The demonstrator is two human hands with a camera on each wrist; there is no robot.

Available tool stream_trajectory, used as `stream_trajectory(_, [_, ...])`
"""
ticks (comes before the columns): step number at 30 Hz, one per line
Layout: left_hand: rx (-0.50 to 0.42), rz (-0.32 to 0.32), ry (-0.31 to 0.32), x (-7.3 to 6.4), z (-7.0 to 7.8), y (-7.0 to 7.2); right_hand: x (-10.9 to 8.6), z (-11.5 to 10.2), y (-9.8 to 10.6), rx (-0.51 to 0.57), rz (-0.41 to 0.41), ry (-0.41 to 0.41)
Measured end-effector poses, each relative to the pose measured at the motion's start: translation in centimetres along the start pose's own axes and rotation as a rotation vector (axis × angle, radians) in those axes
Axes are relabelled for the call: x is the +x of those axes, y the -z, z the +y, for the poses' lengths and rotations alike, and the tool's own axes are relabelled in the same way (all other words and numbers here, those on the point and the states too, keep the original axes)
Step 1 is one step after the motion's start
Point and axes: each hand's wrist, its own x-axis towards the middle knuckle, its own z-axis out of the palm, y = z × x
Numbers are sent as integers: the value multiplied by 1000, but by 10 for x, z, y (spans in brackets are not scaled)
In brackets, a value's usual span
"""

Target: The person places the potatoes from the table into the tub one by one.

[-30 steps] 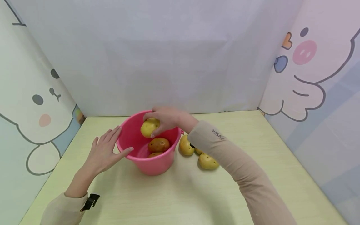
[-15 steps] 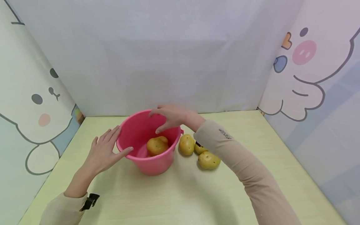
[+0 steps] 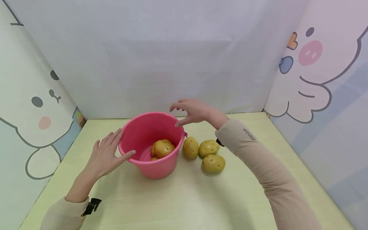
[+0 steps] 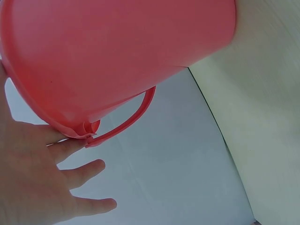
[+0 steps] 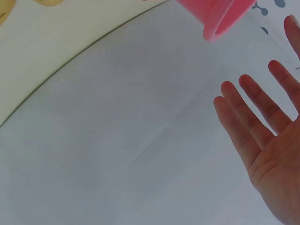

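A pink bucket (image 3: 156, 167) stands on the table with yellow-brown potatoes (image 3: 164, 148) piled at its bottom; the lower ones are partly hidden. My left hand (image 3: 104, 155) rests against the bucket's left rim, thumb over the near edge and fingers spread. Seen from the left wrist, those fingers (image 4: 82, 172) are straight, and the bucket's handle (image 4: 124, 126) hangs down beside them. Above the right rim, my right hand (image 3: 194, 110) holds nothing. Its fingers (image 5: 239, 115) are stretched out and apart in the right wrist view.
To the right of the bucket, three more potatoes lie close together: one upright potato (image 3: 190, 148), a second potato (image 3: 209, 148) beside it and a third potato (image 3: 213, 163) nearer the front. A pale back wall (image 3: 178, 64) and cartoon-printed side walls (image 3: 316, 70) enclose the table (image 3: 172, 204).
My right hand has let go of a potato inside the bucket, then risen and moved right, out over the rim. The left hand has stayed at the rim.
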Motion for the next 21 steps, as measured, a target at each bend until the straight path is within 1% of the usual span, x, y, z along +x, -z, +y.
stream_trajectory(8, [-4, 2, -3, -1, 0, 0, -20, 23, 4, -22, 41, -12])
stream_trajectory(15, [-9, 0, -6, -1, 0, 0, -38, 42, 1, -19, 64, -51])
stream_trajectory(21, [-9, -2, -6, -1, 0, 1, -52, 55, -4, -63, 89, -64])
